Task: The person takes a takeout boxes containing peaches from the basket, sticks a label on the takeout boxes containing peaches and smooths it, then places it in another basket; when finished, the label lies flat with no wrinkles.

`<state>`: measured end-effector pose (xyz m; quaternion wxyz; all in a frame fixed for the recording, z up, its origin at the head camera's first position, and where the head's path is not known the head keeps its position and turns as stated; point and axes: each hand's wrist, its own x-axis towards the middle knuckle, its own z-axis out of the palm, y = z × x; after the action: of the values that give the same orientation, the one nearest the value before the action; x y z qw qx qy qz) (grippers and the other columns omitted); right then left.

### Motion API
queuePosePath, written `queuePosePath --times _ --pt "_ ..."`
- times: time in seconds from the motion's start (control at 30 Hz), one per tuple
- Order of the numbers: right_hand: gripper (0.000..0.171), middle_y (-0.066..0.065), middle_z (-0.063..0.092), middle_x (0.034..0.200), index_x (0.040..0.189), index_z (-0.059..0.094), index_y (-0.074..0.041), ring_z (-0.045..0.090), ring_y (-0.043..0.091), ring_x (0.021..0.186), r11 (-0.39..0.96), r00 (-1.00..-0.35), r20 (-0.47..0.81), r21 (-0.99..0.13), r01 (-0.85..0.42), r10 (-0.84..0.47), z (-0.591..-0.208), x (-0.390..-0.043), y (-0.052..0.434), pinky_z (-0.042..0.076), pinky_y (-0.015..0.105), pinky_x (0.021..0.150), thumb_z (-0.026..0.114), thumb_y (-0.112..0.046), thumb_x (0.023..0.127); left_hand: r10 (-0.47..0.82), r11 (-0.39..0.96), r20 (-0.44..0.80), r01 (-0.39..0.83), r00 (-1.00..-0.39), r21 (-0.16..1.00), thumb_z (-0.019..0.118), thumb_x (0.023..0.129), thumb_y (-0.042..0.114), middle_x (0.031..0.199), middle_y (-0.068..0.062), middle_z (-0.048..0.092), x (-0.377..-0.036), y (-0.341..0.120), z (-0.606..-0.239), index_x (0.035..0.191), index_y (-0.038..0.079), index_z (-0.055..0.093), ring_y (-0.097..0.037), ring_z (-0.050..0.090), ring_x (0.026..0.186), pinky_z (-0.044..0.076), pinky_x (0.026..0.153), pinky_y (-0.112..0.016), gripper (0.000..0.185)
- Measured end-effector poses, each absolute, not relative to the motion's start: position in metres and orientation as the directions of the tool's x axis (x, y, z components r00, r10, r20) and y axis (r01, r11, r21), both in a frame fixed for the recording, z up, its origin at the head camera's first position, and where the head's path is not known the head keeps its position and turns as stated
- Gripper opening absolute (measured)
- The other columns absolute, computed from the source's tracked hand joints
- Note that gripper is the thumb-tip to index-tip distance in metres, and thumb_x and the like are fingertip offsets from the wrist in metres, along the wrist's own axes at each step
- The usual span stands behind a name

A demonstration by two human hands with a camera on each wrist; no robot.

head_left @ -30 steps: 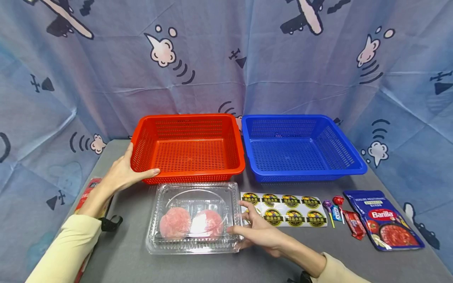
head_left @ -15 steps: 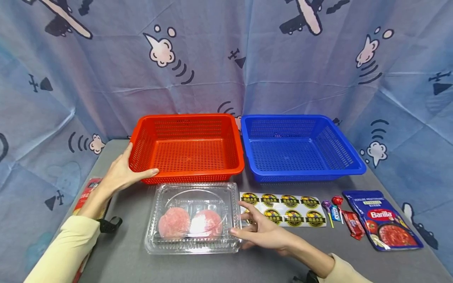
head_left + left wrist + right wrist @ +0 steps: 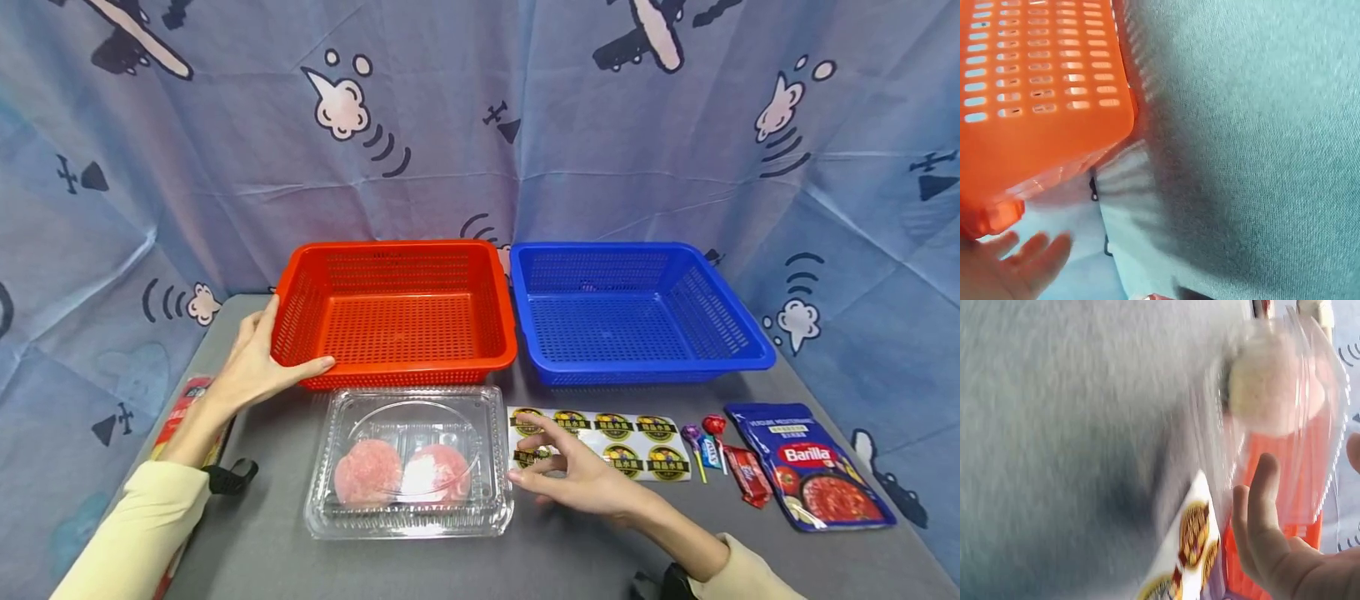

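Note:
A clear plastic clamshell box, lid closed, lies on the grey table with two pink peaches inside. Just off its right edge hovers my right hand, fingers spread and loosely bent, over the left part of a sticker sheet. In the right wrist view the fingertips are near the clear box, with nothing held. My left hand spans the front left corner of the red basket, thumb along its front rim and fingers by its side. The left wrist view shows those fingers extended below the basket.
A blue basket stands right of the red one. At right lie a purple lollipop, a red lollipop, a blue-wrapped sweet, a red packet and a Barilla pouch. A red package lies under my left forearm.
My right hand has let go of the clamshell box's right edge and drawn back to the right. The left hand stays at the red basket; the box stays in place.

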<state>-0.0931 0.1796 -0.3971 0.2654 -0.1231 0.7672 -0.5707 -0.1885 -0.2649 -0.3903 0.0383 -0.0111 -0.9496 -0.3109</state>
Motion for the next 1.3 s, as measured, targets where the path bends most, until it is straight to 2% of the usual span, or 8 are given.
queuePosePath --times 0.1,0.27,0.37,0.5,0.67,0.9,1.1,1.3 --pt "0.081 0.034 0.044 0.141 0.157 0.028 -0.006 0.068 0.03 0.111 0.347 -0.85 -0.237 -0.935 0.069 -0.47 -0.396 -0.098 0.186 0.062 0.041 0.078 0.075 -0.023 0.094 -0.021 0.803 0.145 0.07 -0.989 0.593 0.081 0.078 0.058 0.16 -0.032 0.021 -0.181 -0.264 -0.389 0.166 0.02 0.008 -0.054 0.027 0.138 0.035 0.1 -0.075 0.12" --pt "0.075 0.034 0.049 0.134 0.153 0.035 -0.001 0.069 0.025 0.104 0.384 -0.882 -0.173 -0.923 -0.009 -0.439 -0.395 -0.107 0.198 0.062 0.036 0.073 0.076 -0.019 0.092 -0.018 0.78 0.261 0.149 -0.965 0.608 0.087 0.076 0.046 0.163 -0.03 0.016 -0.159 -0.257 -0.384 0.164 0.021 0.023 -0.053 0.018 0.144 0.031 0.096 -0.075 0.112" --pt "0.072 0.032 0.053 0.13 0.15 0.041 0.0 0.069 0.024 0.101 0.423 -0.898 -0.135 -0.904 -0.062 -0.42 -0.395 -0.111 0.203 0.06 0.03 0.07 0.078 -0.018 0.091 0.014 0.763 0.314 0.213 -0.949 0.61 0.09 0.073 0.039 0.161 -0.028 0.022 -0.139 -0.25 -0.38 0.162 0.019 0.029 -0.051 0.022 0.142 0.032 0.095 -0.073 0.11" --pt "0.068 0.027 0.059 0.124 0.145 0.049 0.001 0.067 0.027 0.101 0.482 -0.909 -0.106 -0.869 -0.112 -0.403 -0.393 -0.115 0.205 0.057 0.025 0.066 0.081 -0.02 0.088 0.121 0.752 0.316 0.295 -0.941 0.589 0.092 0.071 0.035 0.156 -0.025 0.031 -0.115 -0.239 -0.38 0.16 0.018 0.032 -0.046 0.032 0.136 0.037 0.094 -0.074 0.109" --pt "0.066 0.025 0.064 0.116 0.137 0.057 0.005 0.066 0.029 0.096 0.539 -0.904 -0.085 -0.824 -0.173 -0.42 -0.396 -0.119 0.206 0.055 0.023 0.063 0.084 -0.021 0.084 0.241 0.739 0.288 0.368 -0.927 0.565 0.094 0.067 0.04 0.155 -0.018 0.034 -0.093 -0.227 -0.384 0.159 0.022 0.034 -0.041 0.038 0.131 0.041 0.091 -0.074 0.112" --pt "0.065 0.019 0.065 0.112 0.133 0.064 0.0 0.067 0.024 0.093 0.647 -0.87 -0.065 -0.696 -0.311 -0.489 -0.403 -0.124 0.206 0.057 0.029 0.078 0.089 -0.026 0.078 0.374 0.712 0.27 0.461 -0.887 0.53 0.094 0.061 0.056 0.154 -0.016 0.036 -0.078 -0.215 -0.394 0.159 0.024 0.034 -0.039 0.039 0.134 0.047 0.091 -0.072 0.119" --pt "0.072 0.011 0.068 0.101 0.132 0.065 0.002 0.06 0.014 0.084 0.706 -0.845 -0.057 -0.58 -0.406 -0.532 -0.407 -0.126 0.2 0.052 0.024 0.072 0.092 -0.026 0.072 0.375 0.705 0.252 0.451 -0.892 0.547 0.094 0.057 0.06 0.156 -0.021 0.034 -0.074 -0.209 -0.406 0.161 0.025 0.031 -0.043 0.038 0.137 0.046 0.091 -0.077 0.126" --pt "0.069 0.007 0.068 0.095 0.125 0.068 0.008 0.066 0.017 0.085 0.771 -0.854 -0.126 -0.511 -0.38 -0.504 -0.411 -0.125 0.196 0.054 0.026 0.073 0.093 -0.028 0.071 0.363 0.698 0.203 0.41 -0.909 0.587 0.094 0.057 0.059 0.163 -0.022 0.022 -0.073 -0.205 -0.414 0.164 0.027 0.024 -0.047 0.032 0.141 0.044 0.092 -0.079 0.132"
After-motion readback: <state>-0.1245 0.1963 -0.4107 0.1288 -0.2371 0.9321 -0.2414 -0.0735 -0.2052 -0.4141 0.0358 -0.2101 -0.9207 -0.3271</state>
